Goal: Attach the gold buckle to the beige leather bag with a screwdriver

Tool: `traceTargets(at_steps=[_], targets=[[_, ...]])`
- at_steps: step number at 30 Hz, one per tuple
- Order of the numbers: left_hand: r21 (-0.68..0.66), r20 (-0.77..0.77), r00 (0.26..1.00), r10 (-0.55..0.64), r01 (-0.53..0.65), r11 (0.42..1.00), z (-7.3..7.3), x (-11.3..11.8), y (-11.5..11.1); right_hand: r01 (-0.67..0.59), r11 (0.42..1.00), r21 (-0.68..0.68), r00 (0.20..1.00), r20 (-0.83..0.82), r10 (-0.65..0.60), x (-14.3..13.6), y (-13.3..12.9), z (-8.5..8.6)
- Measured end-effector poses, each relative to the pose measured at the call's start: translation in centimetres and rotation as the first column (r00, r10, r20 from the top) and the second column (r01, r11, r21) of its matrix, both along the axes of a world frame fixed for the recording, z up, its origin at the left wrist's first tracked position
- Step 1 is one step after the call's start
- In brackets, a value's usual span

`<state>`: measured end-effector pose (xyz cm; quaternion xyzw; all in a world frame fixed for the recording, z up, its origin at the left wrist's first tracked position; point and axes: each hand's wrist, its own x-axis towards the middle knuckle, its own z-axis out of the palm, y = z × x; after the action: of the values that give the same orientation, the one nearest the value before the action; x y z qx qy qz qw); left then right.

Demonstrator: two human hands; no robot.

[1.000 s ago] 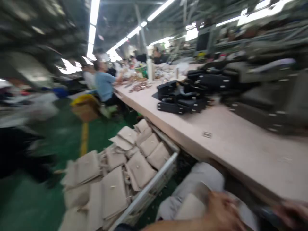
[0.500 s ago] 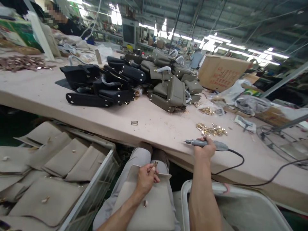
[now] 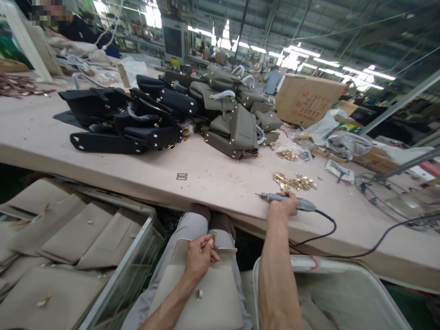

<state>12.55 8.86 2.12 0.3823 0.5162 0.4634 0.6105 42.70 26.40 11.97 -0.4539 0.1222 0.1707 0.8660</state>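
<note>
A beige bag panel (image 3: 206, 298) with a small metal fitting lies across my lap. Above its upper edge my left hand (image 3: 200, 256) pinches a small gold metal plate (image 3: 213, 235) between thumb and fingers. My right hand (image 3: 284, 205) is wrapped round a grey electric screwdriver (image 3: 305, 205), held low over the table's near edge, its bit pointing left. Just behind the tool, a pile of gold metal fittings (image 3: 295, 182) lies on the table. A dark rectangular metal frame (image 3: 182, 176) lies flat, apart from both hands.
Black bags (image 3: 106, 142) and olive bags (image 3: 237, 133) are heaped on the table (image 3: 213, 178). At my left stands a crate (image 3: 118, 270) of beige panels; at my right, a white bin (image 3: 357, 270). The screwdriver's black cord (image 3: 374, 250) trails right. A cardboard box (image 3: 305, 98) stands behind.
The view has swung slightly right, so everything sits further left in the picture. Both hands keep their holds; the plate in my left hand looks slightly turned.
</note>
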Motion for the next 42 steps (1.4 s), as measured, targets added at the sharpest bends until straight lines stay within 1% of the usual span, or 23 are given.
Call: traceTargets(at_steps=[4, 8, 12, 17, 25, 31, 36, 39, 42], targets=[[-0.012, 0.003, 1.0, -0.005, 0.005, 1.0, -0.2, 0.2, 0.2, 0.007, 1.0, -0.006, 1.0, -0.002, -0.007, -0.3, 0.5, -0.3], [-0.026, 0.006, 1.0, -0.002, 0.002, 1.0, 0.1, 0.4, 0.4, 0.016, 1.0, -0.008, 1.0, -0.007, -0.016, -0.5, 0.9, -0.5], [-0.034, 0.019, 1.0, 0.0, 0.001, 0.999, 0.5, 0.4, 0.3, 0.008, 1.0, 0.013, 1.0, -0.001, -0.008, -0.4, 0.7, -0.6], [-0.033, 0.02, 1.0, 0.005, -0.004, 0.999, 0.6, 0.3, 0.3, -0.02, 0.999, 0.044, 1.0, 0.015, 0.019, 0.0, 0.2, -0.8], [-0.045, 0.027, 1.0, 0.014, -0.013, 0.999, 0.8, 0.3, 0.3, -0.031, 0.999, 0.04, 0.999, 0.046, 0.029, 0.1, 0.4, -1.2], [-0.028, 0.026, 1.0, 0.009, -0.008, 1.0, 0.6, 0.3, 0.1, -0.016, 0.999, 0.038, 0.997, 0.07, 0.014, -0.2, 0.2, -1.0], [-0.022, 0.02, 1.0, -0.003, 0.003, 1.0, 0.1, 0.2, 0.1, -0.007, 0.999, 0.04, 0.998, 0.069, 0.004, -0.3, 0.2, -0.8], [-0.016, 0.019, 1.0, -0.01, 0.011, 1.0, -0.1, 0.2, 0.1, -0.017, 0.999, 0.04, 0.998, 0.068, 0.015, -0.4, 0.2, -0.7], [-0.014, 0.022, 1.0, -0.018, 0.018, 1.0, 0.1, 0.2, 0.2, -0.048, 0.997, 0.062, 0.997, 0.071, 0.044, -0.6, -0.1, -0.1]])
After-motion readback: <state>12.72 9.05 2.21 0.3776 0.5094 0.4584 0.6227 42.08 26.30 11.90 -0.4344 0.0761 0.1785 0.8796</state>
